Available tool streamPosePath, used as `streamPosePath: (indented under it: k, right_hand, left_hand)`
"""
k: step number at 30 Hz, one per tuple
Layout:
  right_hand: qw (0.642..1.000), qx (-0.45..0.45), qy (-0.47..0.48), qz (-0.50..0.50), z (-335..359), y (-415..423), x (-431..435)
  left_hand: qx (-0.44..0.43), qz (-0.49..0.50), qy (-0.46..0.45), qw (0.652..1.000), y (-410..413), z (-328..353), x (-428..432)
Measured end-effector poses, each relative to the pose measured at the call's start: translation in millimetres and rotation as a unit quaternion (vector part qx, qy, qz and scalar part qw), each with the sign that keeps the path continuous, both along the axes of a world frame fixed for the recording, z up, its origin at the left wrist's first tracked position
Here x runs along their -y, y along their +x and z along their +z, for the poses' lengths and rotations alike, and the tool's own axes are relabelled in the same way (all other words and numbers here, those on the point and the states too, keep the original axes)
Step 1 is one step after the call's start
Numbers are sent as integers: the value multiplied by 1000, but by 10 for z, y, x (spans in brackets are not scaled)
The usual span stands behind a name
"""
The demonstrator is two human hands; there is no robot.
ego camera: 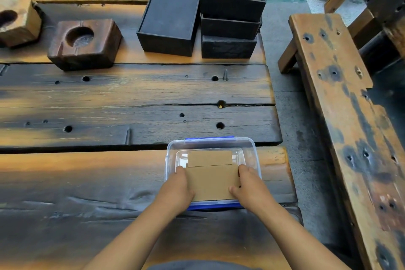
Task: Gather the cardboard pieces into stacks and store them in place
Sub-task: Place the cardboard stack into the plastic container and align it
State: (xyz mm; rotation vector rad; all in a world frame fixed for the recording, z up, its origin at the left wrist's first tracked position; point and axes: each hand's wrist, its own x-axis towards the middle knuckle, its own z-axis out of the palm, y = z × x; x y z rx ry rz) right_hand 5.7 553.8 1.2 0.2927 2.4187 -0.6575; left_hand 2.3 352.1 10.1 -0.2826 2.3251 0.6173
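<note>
A clear plastic container [252,151] with blue clips sits on the wooden table near its right end. Inside it lies a narrow brown cardboard piece [210,158] at the far side. A larger stack of brown cardboard pieces [211,182] is held over the near half of the container. My left hand [178,186] grips the stack's left edge and my right hand [247,184] grips its right edge, fingers curled around it. Whether the stack rests on the container floor is hidden.
Black boxes [168,22] stand at the back of the table, one stacked pile [230,26] holding small cartons and papers on top. Two wooden blocks with round hollows [84,44] sit at the back left. A wooden bench [341,105] runs along the right.
</note>
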Motion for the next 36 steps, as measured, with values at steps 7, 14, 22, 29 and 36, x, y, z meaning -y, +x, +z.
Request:
streamPosePath:
  k: [7, 14, 22, 29, 36]
  right_hand:
    - [1000, -3, 3, -4, 5, 3, 3]
    - [1000, 2, 17, 1, 0, -27, 14]
    - [1000, -3, 6, -9, 15, -11, 10]
    - [1000, 7, -12, -25, 18, -9, -10]
    - [998, 15, -45, -45, 41, -108, -30]
  left_hand:
    - [-18, -6, -16, 1000, 0, -53, -8]
    - [-12, 2, -22, 1000, -10, -76, -15]
    - [-7, 13, -28, 1000, 7, -71, -37]
    - [7, 27, -19, 999, 10, -46, -36]
    - [3, 68, 24, 997, -95, 17, -52]
